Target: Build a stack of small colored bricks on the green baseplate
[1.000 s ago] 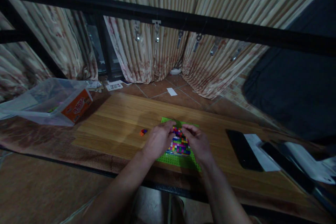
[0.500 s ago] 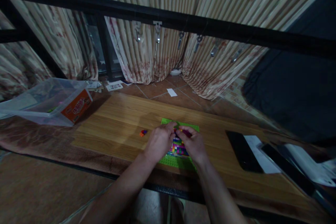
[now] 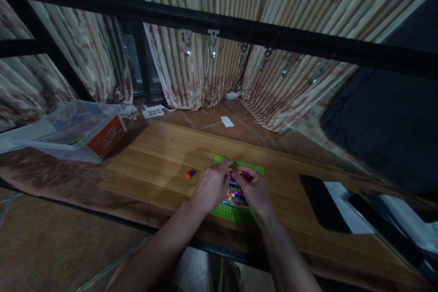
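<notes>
A green studded baseplate (image 3: 230, 212) lies on the wooden board, bearing a structure of multicoloured toy building bricks (image 3: 236, 195). My left hand (image 3: 211, 186) is bent around the structure's upper left part, fingers closed against it. From the right, my right hand (image 3: 256, 188) pinches at the upper bricks, thumb and index finger near a row of yellow and magenta pieces. The fingertips of both hands nearly meet there, and they hide part of the bricks. A few loose orange, red and blue bricks (image 3: 190, 174) lie left of my left hand.
A clear plastic bin (image 3: 68, 150) with an orange label stands at the left. The wooden board (image 3: 147, 159) covers the table. Toward the right lie a black flat object (image 3: 323, 203), white paper (image 3: 347, 205) and a long dark object (image 3: 379, 226). A black metal bar (image 3: 164, 13) crosses beyond.
The whole view has shifted slightly, so things appear a little farther right. Both hands stay at the top of the brick structure, with only small finger movement.
</notes>
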`<state>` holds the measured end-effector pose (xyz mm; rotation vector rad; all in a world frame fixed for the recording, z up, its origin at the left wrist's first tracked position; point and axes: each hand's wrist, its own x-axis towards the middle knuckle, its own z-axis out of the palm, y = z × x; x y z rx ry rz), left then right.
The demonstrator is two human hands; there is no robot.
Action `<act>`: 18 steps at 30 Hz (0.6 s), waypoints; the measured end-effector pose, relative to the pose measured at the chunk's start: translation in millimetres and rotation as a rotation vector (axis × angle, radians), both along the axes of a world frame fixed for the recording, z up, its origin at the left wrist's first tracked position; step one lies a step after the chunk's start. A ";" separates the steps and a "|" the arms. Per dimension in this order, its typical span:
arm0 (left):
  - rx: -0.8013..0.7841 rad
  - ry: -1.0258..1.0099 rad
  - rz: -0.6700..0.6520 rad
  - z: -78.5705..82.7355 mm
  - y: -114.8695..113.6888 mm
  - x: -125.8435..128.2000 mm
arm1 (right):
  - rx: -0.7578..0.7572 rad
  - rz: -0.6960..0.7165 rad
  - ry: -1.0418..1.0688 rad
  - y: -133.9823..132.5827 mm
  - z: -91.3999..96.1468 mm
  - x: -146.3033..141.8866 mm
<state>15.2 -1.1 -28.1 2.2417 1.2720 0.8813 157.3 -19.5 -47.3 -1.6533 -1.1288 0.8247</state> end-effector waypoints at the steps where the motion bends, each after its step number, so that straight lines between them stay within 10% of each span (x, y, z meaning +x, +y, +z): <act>1: -0.009 -0.008 -0.001 0.4 0.2 -0.6 | -0.004 -0.006 -0.005 -0.1 0.7 -0.2; 18: -0.297 0.285 0.242 -4.0 31.7 -93.1 | -0.033 -0.027 0.115 0.7 2.2 -4.2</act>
